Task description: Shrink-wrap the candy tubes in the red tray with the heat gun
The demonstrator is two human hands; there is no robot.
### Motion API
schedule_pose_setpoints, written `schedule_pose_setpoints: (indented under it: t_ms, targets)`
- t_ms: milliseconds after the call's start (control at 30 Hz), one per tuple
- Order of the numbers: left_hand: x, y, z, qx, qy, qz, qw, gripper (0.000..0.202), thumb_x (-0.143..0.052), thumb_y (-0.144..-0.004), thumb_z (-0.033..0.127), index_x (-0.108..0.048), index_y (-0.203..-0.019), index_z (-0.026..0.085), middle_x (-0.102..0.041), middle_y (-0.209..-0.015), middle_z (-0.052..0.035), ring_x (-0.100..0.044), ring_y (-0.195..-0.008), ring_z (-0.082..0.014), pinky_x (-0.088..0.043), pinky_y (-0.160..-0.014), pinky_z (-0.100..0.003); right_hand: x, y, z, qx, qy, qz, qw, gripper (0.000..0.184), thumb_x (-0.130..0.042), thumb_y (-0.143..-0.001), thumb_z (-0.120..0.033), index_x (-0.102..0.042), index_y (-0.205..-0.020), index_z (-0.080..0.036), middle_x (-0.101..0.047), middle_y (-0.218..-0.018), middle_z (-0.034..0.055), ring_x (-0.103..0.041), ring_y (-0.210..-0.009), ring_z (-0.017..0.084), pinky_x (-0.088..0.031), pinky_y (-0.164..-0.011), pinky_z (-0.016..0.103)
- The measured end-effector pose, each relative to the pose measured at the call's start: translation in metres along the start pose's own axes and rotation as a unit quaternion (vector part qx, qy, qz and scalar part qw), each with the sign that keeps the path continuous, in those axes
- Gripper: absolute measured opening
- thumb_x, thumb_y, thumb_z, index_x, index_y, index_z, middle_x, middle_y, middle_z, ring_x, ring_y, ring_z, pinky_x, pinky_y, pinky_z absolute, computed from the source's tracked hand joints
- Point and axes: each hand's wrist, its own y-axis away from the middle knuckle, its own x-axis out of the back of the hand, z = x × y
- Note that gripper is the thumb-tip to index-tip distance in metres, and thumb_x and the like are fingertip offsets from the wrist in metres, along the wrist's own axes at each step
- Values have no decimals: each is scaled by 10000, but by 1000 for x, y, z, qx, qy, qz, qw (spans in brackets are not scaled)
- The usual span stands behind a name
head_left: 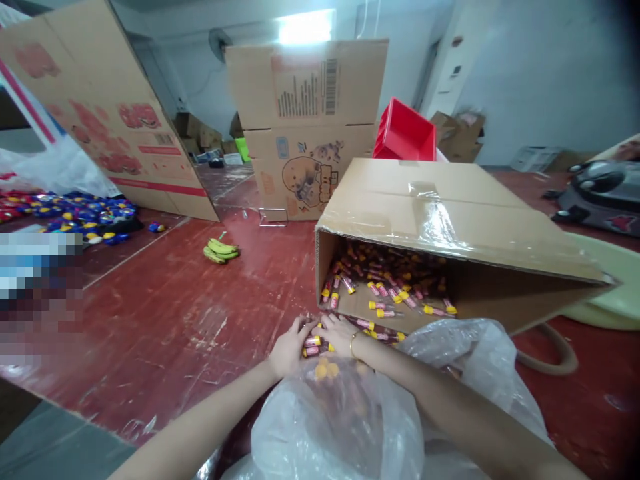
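A cardboard box lies on its side on the red floor, its mouth toward me, with several small pink tubes with yellow caps spilled inside. My left hand and my right hand are cupped together at the box's mouth, fingers curled round a bunch of those tubes. A gold bracelet sits on my right wrist. Just below my hands is a clear plastic bag with yellow-capped tubes showing through it.
A bunch of bananas lies on the floor to the left. Tall cardboard boxes stand behind, with a red bin. A heap of blue and yellow items is far left. A pale round basin is right.
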Motion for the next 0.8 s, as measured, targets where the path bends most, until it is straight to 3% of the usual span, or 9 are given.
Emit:
schedule_pose_setpoints:
  t_ms: [133,233,333,400,533,600,700,800]
  targets:
    - [6,6,-3,-24,31,53,998,631,-595,-844,562,-471,-1383,258,-467,-1379,-104,-515,-1268,-268,-461,-1053,-384,-1,-3,0,0,-21,-17,1000,533,-660,-828,-441,-533,-1280,-189,-545,-1193,173,-556,-1065,308,-467,-851,421]
    - [11,17,-11,-43,15,49,998,552,-523,-903,515,-483,-1378,237,-524,-1328,-115,-539,-1227,-259,-463,-1045,-394,0,-4,-1,9,-38,-22,999,552,-664,-828,-418,-509,-1300,-177,-582,-1165,160,-580,-1039,283,-473,-850,393]
    - [17,33,-26,-87,-2,39,995,573,-495,-922,496,-429,-1420,221,-531,-1328,-138,-525,-1232,-265,-446,-1058,-419,4,-2,1,18,-56,-18,998,621,-712,-783,-358,-480,-1328,-171,-609,-1174,146,-581,-1064,280,-466,-884,378]
    - [21,43,-36,-134,-16,35,990,621,-461,-931,518,-352,-1472,234,-444,-1440,-157,-434,-1332,-297,-379,-1112,-485,8,1,4,17,-72,-10,997,688,-737,-746,-333,-456,-1351,-166,-613,-1199,143,-573,-1091,278,-453,-909,369]
    - [24,52,-50,-267,-63,-46,961,609,-428,-940,511,-304,-1500,305,-235,-1599,-121,-157,-1484,-348,-162,-1171,-628,12,6,9,-8,-125,-2,992,618,-754,-678,-319,-543,-1237,-165,-668,-1069,134,-610,-1000,293,-451,-860,381]
    - [25,53,-55,-319,-73,-95,940,607,-449,-939,453,-300,-1503,287,-256,-1595,-124,-159,-1489,-325,-133,-1185,-612,12,8,11,-31,-172,11,984,509,-771,-608,-286,-604,-1079,-187,-683,-916,92,-627,-897,286,-448,-797,367]
    - [27,58,-66,-373,-72,-138,915,676,-476,-915,402,-252,-1520,199,-338,-1554,-168,-287,-1453,-294,-201,-1202,-515,14,11,18,-92,-276,86,953,444,-768,-511,-226,-600,-921,-220,-622,-737,4,-604,-772,235,-422,-722,320]
    - [33,70,-81,-405,-87,-149,898,724,-516,-873,471,-308,-1496,167,-443,-1488,-180,-424,-1373,-312,-336,-1156,-437,29,13,33,-174,-407,216,870,445,-734,-518,-278,-559,-925,-229,-507,-643,-55,-538,-674,170,-397,-655,277]
